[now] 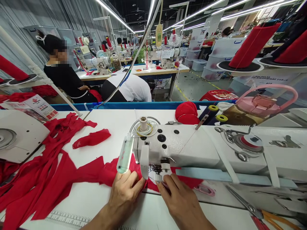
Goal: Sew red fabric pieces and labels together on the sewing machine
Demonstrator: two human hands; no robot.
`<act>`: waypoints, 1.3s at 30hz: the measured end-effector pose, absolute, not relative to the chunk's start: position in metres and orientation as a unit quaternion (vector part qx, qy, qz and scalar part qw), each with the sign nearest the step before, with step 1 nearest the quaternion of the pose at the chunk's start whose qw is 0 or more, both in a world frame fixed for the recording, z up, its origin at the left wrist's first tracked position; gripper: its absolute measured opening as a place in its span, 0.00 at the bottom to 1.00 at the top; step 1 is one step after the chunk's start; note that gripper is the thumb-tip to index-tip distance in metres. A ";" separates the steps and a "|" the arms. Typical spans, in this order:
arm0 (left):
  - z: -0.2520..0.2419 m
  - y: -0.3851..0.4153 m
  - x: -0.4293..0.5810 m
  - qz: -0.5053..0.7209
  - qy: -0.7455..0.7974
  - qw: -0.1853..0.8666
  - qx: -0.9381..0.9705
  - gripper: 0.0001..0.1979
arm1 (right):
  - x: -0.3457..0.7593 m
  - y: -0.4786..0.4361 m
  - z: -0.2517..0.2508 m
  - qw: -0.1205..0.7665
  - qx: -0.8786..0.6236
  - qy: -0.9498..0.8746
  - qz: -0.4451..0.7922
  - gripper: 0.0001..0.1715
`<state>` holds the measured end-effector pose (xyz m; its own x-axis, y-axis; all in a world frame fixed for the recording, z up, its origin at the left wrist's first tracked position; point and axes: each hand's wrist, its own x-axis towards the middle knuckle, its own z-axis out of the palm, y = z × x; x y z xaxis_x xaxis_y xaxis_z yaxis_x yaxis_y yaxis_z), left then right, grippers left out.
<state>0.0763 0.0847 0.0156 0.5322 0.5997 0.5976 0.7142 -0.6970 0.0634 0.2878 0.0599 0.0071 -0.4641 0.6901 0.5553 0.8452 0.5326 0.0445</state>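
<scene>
A white sewing machine (192,140) stands across the table, its needle area partly hidden behind the head and my fingers. Red fabric (111,172) lies under the needle area and trails off to the left in long pieces. My left hand (126,191) is closed on the fabric's near edge, left of the needle, fingers curled. Just right of the needle, my right hand (181,199) pinches the fabric close to the presser foot, fingertips partly hidden. A clear pale-green plastic piece (125,155) hangs from the machine head above my left hand.
Scissors with orange handles (254,209) lie at right. A pink-lidded bottle (261,105), a red fabric ball (187,112) and dark thread spools (213,110) stand behind the machine. A printed ruler (68,218) runs along the front edge. Another person (63,75) sits across, beside someone bending down (130,88).
</scene>
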 end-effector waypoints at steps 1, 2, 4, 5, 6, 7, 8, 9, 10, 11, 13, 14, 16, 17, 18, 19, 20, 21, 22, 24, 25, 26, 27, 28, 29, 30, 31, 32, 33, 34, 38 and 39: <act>0.016 0.085 0.077 -0.301 -0.376 0.097 -0.871 0.15 | 0.288 0.060 0.007 0.242 -0.457 -0.841 -0.157 0.18; 0.015 0.084 0.077 -0.299 -0.374 0.098 -0.872 0.15 | 0.287 0.060 0.006 0.240 -0.457 -0.842 -0.155 0.18; 0.015 0.084 0.078 -0.294 -0.371 0.101 -0.875 0.15 | 0.288 0.059 0.004 0.244 -0.462 -0.839 -0.154 0.18; 0.015 0.084 0.079 -0.292 -0.369 0.104 -0.876 0.15 | 0.289 0.059 0.004 0.247 -0.464 -0.837 -0.153 0.18; 0.014 0.083 0.079 -0.291 -0.366 0.106 -0.877 0.15 | 0.290 0.059 0.003 0.250 -0.466 -0.836 -0.150 0.17; 0.014 0.083 0.079 -0.293 -0.365 0.107 -0.877 0.14 | 0.291 0.059 0.003 0.254 -0.467 -0.835 -0.146 0.17; 0.013 0.083 0.080 -0.296 -0.362 0.109 -0.877 0.14 | 0.292 0.060 0.004 0.259 -0.465 -0.835 -0.141 0.16; 0.013 0.083 0.080 -0.299 -0.360 0.109 -0.877 0.14 | 0.293 0.060 0.005 0.265 -0.462 -0.836 -0.135 0.16; 0.012 0.082 0.080 -0.301 -0.359 0.108 -0.877 0.14 | 0.293 0.060 0.006 0.270 -0.459 -0.837 -0.130 0.17; 0.011 0.082 0.080 -0.301 -0.359 0.105 -0.877 0.14 | 0.293 0.060 0.007 0.277 -0.455 -0.836 -0.130 0.18; 0.010 0.082 0.080 -0.300 -0.361 0.100 -0.878 0.13 | 0.292 0.061 0.009 0.285 -0.449 -0.836 -0.139 0.20; 0.009 0.083 0.080 -0.299 -0.361 0.097 -0.878 0.13 | 0.291 0.061 0.009 0.284 -0.447 -0.836 -0.145 0.21; 0.008 0.083 0.080 -0.301 -0.362 0.094 -0.877 0.12 | 0.290 0.061 0.009 0.277 -0.448 -0.836 -0.156 0.22; 0.007 0.084 0.080 -0.301 -0.361 0.093 -0.878 0.12 | 0.289 0.061 0.008 0.275 -0.447 -0.836 -0.160 0.23; 0.007 0.084 0.080 -0.301 -0.361 0.094 -0.877 0.12 | 0.289 0.061 0.007 0.274 -0.447 -0.836 -0.162 0.23; 0.007 0.084 0.080 -0.300 -0.361 0.097 -0.878 0.12 | 0.289 0.061 0.006 0.274 -0.446 -0.836 -0.164 0.23; 0.007 0.084 0.079 -0.299 -0.361 0.099 -0.878 0.12 | 0.289 0.061 0.005 0.274 -0.443 -0.837 -0.168 0.23; 0.007 0.084 0.079 -0.298 -0.360 0.103 -0.878 0.12 | 0.290 0.061 0.004 0.275 -0.440 -0.837 -0.174 0.23; 0.008 0.083 0.079 -0.298 -0.359 0.106 -0.878 0.12 | 0.290 0.061 0.004 0.274 -0.439 -0.836 -0.182 0.24; 0.008 0.083 0.080 -0.296 -0.357 0.111 -0.879 0.11 | 0.290 0.061 0.004 0.259 -0.439 -0.838 -0.195 0.24; 0.008 0.083 0.080 -0.295 -0.356 0.112 -0.879 0.11 | 0.291 0.060 0.005 0.247 -0.440 -0.840 -0.198 0.24; 0.009 0.083 0.080 -0.295 -0.356 0.114 -0.880 0.11 | 0.291 0.059 0.005 0.232 -0.441 -0.843 -0.200 0.24; 0.009 0.083 0.081 -0.294 -0.355 0.115 -0.880 0.11 | 0.291 0.058 0.006 0.218 -0.441 -0.847 -0.201 0.23; 0.009 0.083 0.081 -0.293 -0.354 0.116 -0.881 0.11 | 0.291 0.057 0.007 0.204 -0.442 -0.850 -0.202 0.23; 0.009 0.083 0.081 -0.293 -0.353 0.118 -0.881 0.11 | 0.291 0.056 0.007 0.192 -0.443 -0.851 -0.204 0.22; 0.009 0.083 0.081 -0.293 -0.354 0.121 -0.880 0.11 | 0.291 0.055 0.008 0.184 -0.444 -0.852 -0.206 0.22; 0.009 0.083 0.081 -0.292 -0.354 0.122 -0.880 0.10 | 0.291 0.055 0.008 0.177 -0.445 -0.853 -0.207 0.22; 0.010 0.083 0.081 -0.290 -0.356 0.121 -0.880 0.10 | 0.291 0.054 0.008 0.170 -0.446 -0.854 -0.208 0.21; 0.011 0.083 0.081 -0.290 -0.359 0.120 -0.879 0.10 | 0.291 0.054 0.009 0.164 -0.447 -0.854 -0.209 0.21; 0.011 0.082 0.081 -0.290 -0.361 0.120 -0.878 0.10 | 0.290 0.055 0.010 0.161 -0.446 -0.854 -0.211 0.21; 0.014 0.078 0.081 -0.294 -0.358 0.122 -0.878 0.11 | 0.283 0.061 0.020 0.179 -0.434 -0.852 -0.232 0.18; 0.015 0.077 0.081 -0.297 -0.363 0.113 -0.876 0.11 | 0.282 0.063 0.023 0.185 -0.430 -0.852 -0.235 0.17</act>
<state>0.0814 0.0769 0.0145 0.5602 0.5684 0.6025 0.7029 -0.7111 0.0173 0.2818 0.0629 0.0226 -0.5619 0.6451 0.5178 0.8194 0.5198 0.2416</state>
